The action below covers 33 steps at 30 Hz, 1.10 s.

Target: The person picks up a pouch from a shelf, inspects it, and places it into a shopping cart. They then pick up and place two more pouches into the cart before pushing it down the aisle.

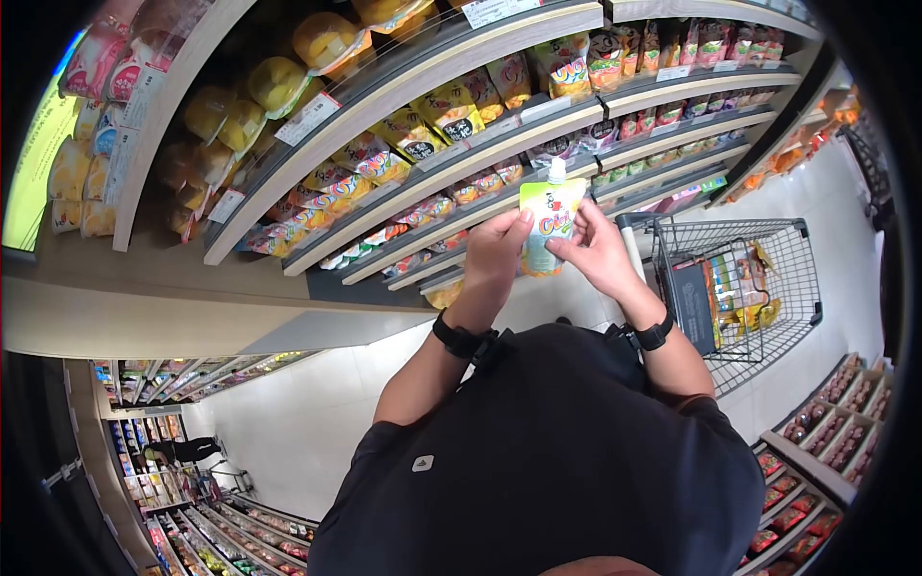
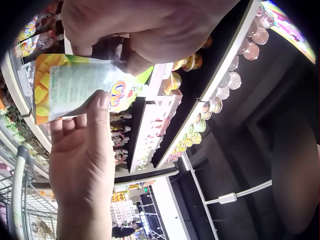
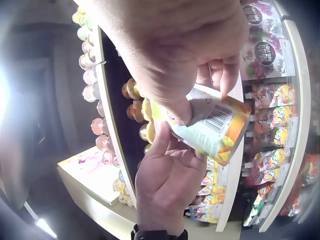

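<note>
A green and orange spouted pouch (image 1: 549,230) is held upright between both hands in the head view, its white cap (image 1: 557,171) on top. My left hand (image 1: 495,257) pinches its left edge, thumb on the front. On the right edge, my right hand (image 1: 607,252) grips it with thumb and fingers. The left wrist view shows the pouch (image 2: 75,87) sideways, the left hand (image 2: 155,30) above and the right hand (image 2: 82,155) below. A barcode is visible on the pouch (image 3: 212,125) in the right wrist view, between the right hand (image 3: 180,50) and left hand (image 3: 170,185).
Curved shelves (image 1: 538,120) of pouches and jelly cups stand in front. A wire shopping cart (image 1: 740,298) holding several packages is at the right. Pale floor (image 1: 279,413) stretches behind to the left, with a distant person (image 1: 182,450). More produce-like packages line a lower right shelf (image 1: 807,461).
</note>
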Available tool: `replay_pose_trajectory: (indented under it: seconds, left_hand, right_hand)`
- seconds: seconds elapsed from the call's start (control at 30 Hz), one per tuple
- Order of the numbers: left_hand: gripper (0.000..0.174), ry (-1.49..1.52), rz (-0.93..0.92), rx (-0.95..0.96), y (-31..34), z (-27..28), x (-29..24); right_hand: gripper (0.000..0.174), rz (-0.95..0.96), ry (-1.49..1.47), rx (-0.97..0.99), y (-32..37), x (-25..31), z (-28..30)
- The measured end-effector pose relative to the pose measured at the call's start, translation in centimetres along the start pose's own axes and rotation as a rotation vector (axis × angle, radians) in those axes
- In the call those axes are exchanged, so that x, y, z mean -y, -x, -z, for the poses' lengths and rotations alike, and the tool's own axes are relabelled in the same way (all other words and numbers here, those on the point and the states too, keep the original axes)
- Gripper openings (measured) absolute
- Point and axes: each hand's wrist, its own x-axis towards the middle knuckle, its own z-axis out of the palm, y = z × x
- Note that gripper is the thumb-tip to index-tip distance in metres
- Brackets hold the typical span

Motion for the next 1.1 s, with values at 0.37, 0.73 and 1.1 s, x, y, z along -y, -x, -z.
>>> replay_pose_trajectory:
  seconds: [0.37,0.73,1.1]
  left_hand:
    - [0.032,-0.257,-0.255,-0.064,-0.9,3.0,-1.2]
    - [0.05,-1.024,0.372,-0.217,13.4,22.4,25.7]
    - [0.05,-1.237,0.673,0.044,29.2,32.7,44.5]
  right_hand:
    - [0.022,0.328,0.603,-0.157,-7.1,3.1,1.3]
    - [0.023,0.596,0.62,-0.154,-17.9,3.8,3.6]
    - [0.034,0.599,1.097,-0.462,-20.2,3.4,4.3]
